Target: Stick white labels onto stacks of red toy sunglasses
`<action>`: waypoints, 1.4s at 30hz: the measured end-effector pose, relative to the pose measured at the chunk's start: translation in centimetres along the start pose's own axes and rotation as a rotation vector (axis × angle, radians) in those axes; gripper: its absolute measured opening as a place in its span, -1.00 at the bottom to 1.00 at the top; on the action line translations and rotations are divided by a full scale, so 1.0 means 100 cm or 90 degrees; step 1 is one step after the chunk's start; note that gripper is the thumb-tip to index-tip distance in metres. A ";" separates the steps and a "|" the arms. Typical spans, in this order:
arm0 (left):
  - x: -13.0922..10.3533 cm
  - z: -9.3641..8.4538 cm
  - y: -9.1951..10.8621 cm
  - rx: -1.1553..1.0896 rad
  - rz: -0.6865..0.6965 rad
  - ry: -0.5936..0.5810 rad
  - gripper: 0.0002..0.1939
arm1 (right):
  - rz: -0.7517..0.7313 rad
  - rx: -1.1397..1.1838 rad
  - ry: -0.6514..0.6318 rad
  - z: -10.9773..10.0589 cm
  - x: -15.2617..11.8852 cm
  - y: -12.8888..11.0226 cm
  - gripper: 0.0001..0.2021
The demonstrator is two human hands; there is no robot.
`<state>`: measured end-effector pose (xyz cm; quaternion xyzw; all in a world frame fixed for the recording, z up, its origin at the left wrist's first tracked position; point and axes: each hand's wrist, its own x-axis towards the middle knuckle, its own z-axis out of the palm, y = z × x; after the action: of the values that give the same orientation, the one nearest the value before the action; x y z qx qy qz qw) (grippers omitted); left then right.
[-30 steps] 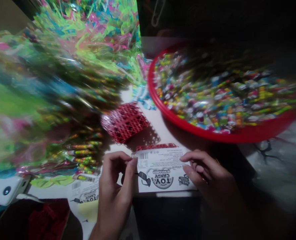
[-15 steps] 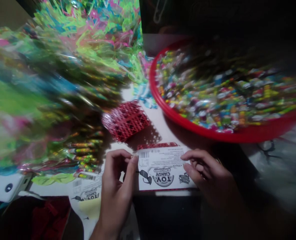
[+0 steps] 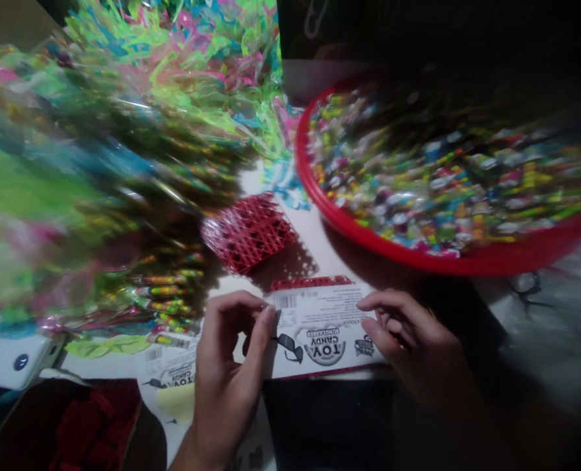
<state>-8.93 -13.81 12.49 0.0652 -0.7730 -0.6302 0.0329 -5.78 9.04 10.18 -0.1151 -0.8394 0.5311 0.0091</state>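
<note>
Where the white device sits: far left, well apart from both hands, so no worry about knocking it.

Candy tubes: bunched left of the hands, nearer the left one. I'd leave those be and watch the elbow.

Printed sheet: flat on the table just beside the left hand, partly hidden by it. Don't let the wrist drag it, imo.

Left hand: thumb and index look pinched on the card's left edge, up toward the far corner. Light pinch is plenty; squeeze too hard and you'd likely crease it.

Red mesh pack: on the table beyond the hands, apart from them.

Toy Candy Sunglasses card: between the hands, print upside down to the wearer. Red mesh peeks out past its far edge, plus a thin red line at the near edge; can't tell if that's one piece. Get those edges parallel, I'd say.

Right hand: thumb and index tips apart at the card's right end, other fingers curled. Can't tell if it's actually gripping. Matching the left's light hold should help stop twisting.

Red basin: full of wrapped candy, beyond the right hand; mind the rim.
</note>
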 end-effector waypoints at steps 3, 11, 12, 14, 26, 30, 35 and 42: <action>0.004 -0.001 0.001 -0.015 -0.017 -0.006 -0.88 | -0.006 0.002 -0.006 0.000 0.001 0.001 -0.94; 0.023 -0.006 -0.009 -0.030 -0.110 -0.082 -0.82 | 0.016 0.016 -0.005 0.003 0.001 -0.011 -0.91; 0.023 -0.007 -0.009 -0.028 -0.118 -0.081 -0.79 | 0.017 0.018 -0.004 0.003 0.001 -0.012 -0.90; 0.024 -0.008 -0.008 -0.021 -0.132 -0.077 -0.77 | 0.015 0.020 -0.001 0.003 0.000 -0.015 -0.91; 0.003 -0.025 0.024 -0.057 -0.168 -0.022 -0.81 | 0.055 0.066 0.085 -0.005 -0.024 -0.042 -0.95; -0.006 -0.036 0.029 -0.156 -0.268 -0.061 -0.71 | 0.030 0.184 0.089 -0.008 -0.031 -0.046 -0.98; -0.013 -0.051 0.025 -0.144 -0.282 -0.143 -0.63 | -0.040 0.302 0.114 0.000 -0.042 -0.060 -0.75; -0.028 -0.075 0.015 0.200 -0.026 -0.096 -0.76 | -0.006 0.229 0.087 0.019 -0.064 -0.072 -0.92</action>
<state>-5.21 -20.36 15.58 0.0379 -0.8607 -0.5053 -0.0491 -1.12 3.14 16.46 -0.1432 -0.7287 0.6637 0.0893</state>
